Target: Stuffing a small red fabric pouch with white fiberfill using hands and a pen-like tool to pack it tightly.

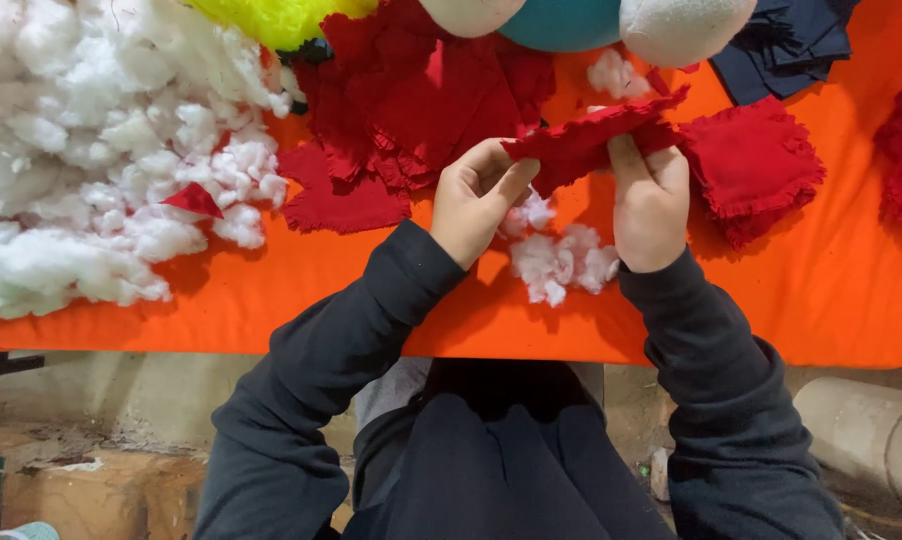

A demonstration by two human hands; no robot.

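Both my hands hold one red fabric piece (591, 140) with frayed edges, lifted just above the orange table cover (831, 290). My left hand (476, 200) pinches its left end between thumb and fingers. My right hand (649, 200) grips its right part from below. Small tufts of white stuffing (561, 258) lie on the cover right under my hands. Dark sleeves cover both my arms.
A big heap of white stuffing (91, 150) fills the left. A pile of red fabric pieces (411, 100) lies behind my left hand, a single red square (751, 165) at right, dark blue cloth (786, 45) beyond, and stuffed toy parts (571, 20) at the far edge.
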